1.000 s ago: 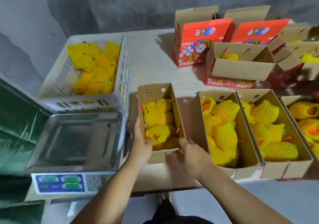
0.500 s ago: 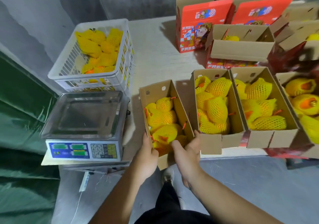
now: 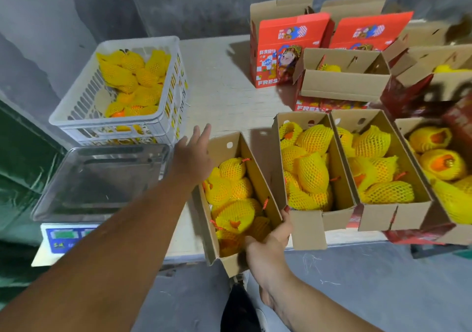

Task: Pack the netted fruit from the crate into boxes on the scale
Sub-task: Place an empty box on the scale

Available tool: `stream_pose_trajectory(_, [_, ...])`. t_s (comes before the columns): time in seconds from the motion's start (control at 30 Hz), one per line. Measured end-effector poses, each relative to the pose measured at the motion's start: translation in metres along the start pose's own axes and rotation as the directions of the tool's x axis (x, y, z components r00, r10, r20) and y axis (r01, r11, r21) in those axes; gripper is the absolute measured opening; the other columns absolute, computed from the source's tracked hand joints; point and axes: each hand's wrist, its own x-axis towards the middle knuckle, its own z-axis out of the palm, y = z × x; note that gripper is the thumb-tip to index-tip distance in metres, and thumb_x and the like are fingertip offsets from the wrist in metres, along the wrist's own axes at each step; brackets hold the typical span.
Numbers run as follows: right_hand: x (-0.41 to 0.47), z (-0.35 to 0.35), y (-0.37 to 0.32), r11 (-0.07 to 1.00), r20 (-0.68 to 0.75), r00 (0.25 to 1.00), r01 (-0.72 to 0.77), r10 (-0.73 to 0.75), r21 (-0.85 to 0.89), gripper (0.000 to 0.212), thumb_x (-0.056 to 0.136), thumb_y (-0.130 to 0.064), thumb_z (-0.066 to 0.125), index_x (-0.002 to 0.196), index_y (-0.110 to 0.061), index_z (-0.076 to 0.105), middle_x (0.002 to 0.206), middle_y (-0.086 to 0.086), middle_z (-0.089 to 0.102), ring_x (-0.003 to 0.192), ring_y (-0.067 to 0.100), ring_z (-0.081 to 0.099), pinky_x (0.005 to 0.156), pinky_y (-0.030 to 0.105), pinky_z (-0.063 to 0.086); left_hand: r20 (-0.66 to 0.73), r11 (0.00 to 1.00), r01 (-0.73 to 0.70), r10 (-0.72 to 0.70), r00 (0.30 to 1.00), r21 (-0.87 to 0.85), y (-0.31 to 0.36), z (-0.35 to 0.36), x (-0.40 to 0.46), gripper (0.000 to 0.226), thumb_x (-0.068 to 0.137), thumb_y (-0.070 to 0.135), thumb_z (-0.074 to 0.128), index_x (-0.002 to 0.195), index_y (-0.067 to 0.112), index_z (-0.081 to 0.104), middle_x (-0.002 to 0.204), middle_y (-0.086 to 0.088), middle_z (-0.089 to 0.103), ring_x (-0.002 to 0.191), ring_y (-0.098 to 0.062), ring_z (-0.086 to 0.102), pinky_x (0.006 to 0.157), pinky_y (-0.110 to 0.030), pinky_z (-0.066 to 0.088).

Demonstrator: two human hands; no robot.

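Head view. Against the frame half a second earlier: left hand (image 3: 191,158) off the near end of the box (image 3: 258,178), now stretched up toward centre frame, fingers straight and spread, holding nothing, hovering between box and scale (image 3: 102,178). Right hand (image 3: 268,239) still at the near right corner of the box, lower centre, fingers curled round the cardboard edge. Box now angled, near end overhanging the surface (image 3: 224,83) edge; not on the scale. Scale pan bare in both frames.

Netted fruit (image 3: 232,204) packed in the held box, yellow foam sleeves, orange skin showing through at gaps. More netted fruit in the white crate (image 3: 168,117), upper left, behind the scale. Three further open boxes (image 3: 342,178) of the same fruit, touching side by side to the right, unchanged relative to one another.

Writing: two upright red cartons (image 3: 288,40), upper right, with cartoon figure and Chinese characters, too small to read; "FRES" legible at the lower edge of the left carton, the rest hidden behind an open carton (image 3: 344,83) in front. "FRES" again on that carton's red side. Scale display panel, lower left, blue, partly covered by the left forearm; digits unreadable.

Green sheet (image 3: 20,178) at far left of frame.
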Motion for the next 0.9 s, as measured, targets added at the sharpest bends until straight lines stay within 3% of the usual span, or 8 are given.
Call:
stream_pose_trajectory(0.1, [0.004,0.000,-0.001,1.000,-0.008,1.000,-0.009,0.010,0.022,0.108,0.080,0.021,0.065,0.160,-0.027,0.011,0.157,0.002,0.031,0.140,0.026,0.040,0.120,0.042,0.036,0.129,0.992,0.098,-0.087,0.988,-0.078,-0.014,0.005,0.012,0.057,0.103,0.017,0.058,0.157,0.021,0.041,0.134,-0.016,0.053,0.116,-0.040,0.063,0.094,-0.047,0.055])
stream_pose_trajectory(0.17, [0.004,0.001,-0.003,0.997,0.007,0.999,-0.036,0.036,0.070,0.108,0.080,0.026,0.060,0.160,-0.029,0.013,0.159,0.005,0.030,0.142,0.032,0.040,0.120,0.054,0.036,0.087,0.987,0.098,-0.087,0.992,-0.129,-0.015,0.003,0.015,0.034,0.105,0.014,0.057,0.139,0.014,0.057,0.121,-0.018,0.057,0.107,-0.041,0.065,0.089,-0.048,0.057])
stream_pose_trajectory(0.27, [-0.005,0.000,-0.006,0.984,0.023,0.999,-0.043,0.039,0.175,0.104,0.081,0.036,0.044,0.155,-0.033,0.019,0.162,0.006,0.029,0.144,0.035,0.040,0.117,0.064,0.035,0.039,0.978,0.071,-0.065,0.997,-0.199,-0.013,-0.007,0.012,0.022,0.102,0.010,0.058,0.121,0.005,0.070,0.112,-0.020,0.067,0.103,-0.038,0.067,0.081,-0.041,0.054])
stream_pose_trajectory(0.4, [-0.025,-0.009,-0.008,0.962,0.018,1.000,-0.001,-0.004,0.272,0.108,0.077,0.043,0.031,0.156,-0.031,0.023,0.161,0.006,0.037,0.142,0.032,0.045,0.119,0.060,0.035,-0.002,0.957,0.057,-0.060,0.998,-0.284,-0.003,-0.036,-0.012,0.028,0.102,0.011,0.054,0.122,0.008,0.074,0.114,-0.018,0.069,0.105,-0.034,0.065,0.083,-0.040,0.054])
stream_pose_trajectory(0.53, [-0.048,-0.021,-0.011,0.990,0.103,0.995,-0.001,-0.013,0.139,0.100,0.086,0.025,0.040,0.152,-0.047,0.019,0.156,0.000,0.043,0.137,0.033,0.050,0.112,0.066,0.042,-0.120,0.941,0.057,-0.103,0.988,-0.334,0.000,-0.084,-0.045,0.032,0.101,0.012,0.054,0.124,0.010,0.076,0.119,-0.015,0.070,0.108,-0.032,0.064,0.088,-0.039,0.051])
stream_pose_trajectory(0.67, [-0.061,-0.028,-0.040,0.991,0.176,0.976,0.112,-0.124,0.076,0.094,0.089,0.019,0.045,0.150,-0.049,0.022,0.150,-0.004,0.048,0.132,0.030,0.053,0.110,0.066,0.043,-0.234,0.920,0.047,-0.149,0.961,-0.390,-0.009,-0.144,-0.080,0.032,0.097,0.013,0.056,0.121,0.011,0.078,0.113,-0.015,0.072,0.104,-0.031,0.064,0.076,-0.036,0.046])
stream_pose_trajectory(0.8, [-0.063,-0.028,-0.081,0.972,0.171,0.957,0.232,-0.233,0.030,0.095,0.092,0.016,0.049,0.154,-0.050,0.017,0.149,-0.003,0.048,0.130,0.031,0.054,0.109,0.064,0.045,-0.368,0.911,-0.031,-0.135,0.920,-0.412,-0.023,-0.193,-0.121,0.027,0.096,0.011,0.055,0.107,0.014,0.079,0.099,-0.014,0.072,0.096,-0.031,0.064,0.080,-0.047,0.055])
stream_pose_trajectory(0.9, [-0.062,-0.016,-0.111,0.947,0.209,0.926,0.320,-0.313,0.001,0.095,0.092,0.015,0.049,0.156,-0.046,0.014,0.153,0.006,0.049,0.129,0.033,0.055,0.107,0.057,0.045,-0.414,0.861,-0.028,-0.215,0.885,-0.507,-0.043,-0.210,-0.152,0.024,0.096,0.017,0.056,0.102,0.034,0.071,0.092,-0.018,0.072,0.089,-0.034,0.068,0.079,-0.053,0.061])
